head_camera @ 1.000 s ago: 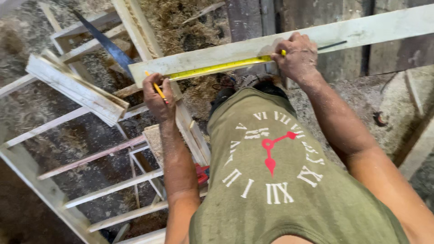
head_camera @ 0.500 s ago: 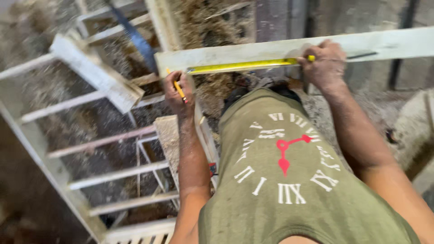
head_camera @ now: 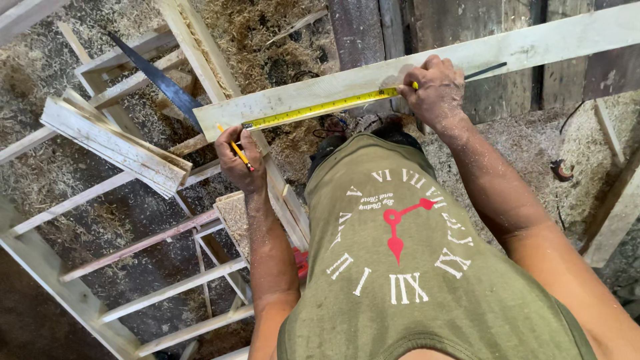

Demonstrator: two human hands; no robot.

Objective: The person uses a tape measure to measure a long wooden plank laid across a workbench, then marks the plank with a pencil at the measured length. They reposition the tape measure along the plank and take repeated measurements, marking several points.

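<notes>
A long pale wooden plank [head_camera: 533,47] runs across the upper part of the view. A yellow tape measure blade [head_camera: 320,110] lies stretched along its near edge. My right hand [head_camera: 433,90] presses the tape's case end down on the plank. My left hand [head_camera: 240,160] grips a yellow pencil [head_camera: 237,152] and holds the tape's free end at the plank's left end. I wear an olive sleeveless shirt with a clock print.
A dark handsaw blade [head_camera: 160,80] lies among wooden frames [head_camera: 113,143] at upper left. More pale slatted frames [head_camera: 167,293] stand below left. Sawdust covers the floor [head_camera: 267,33]. A small tool with a cable [head_camera: 561,170] lies at right beside a plank [head_camera: 617,213].
The view shifted a little between frames. Both hands stay on the tape along the plank; the left hand with the pencil remains at the plank's left end.
</notes>
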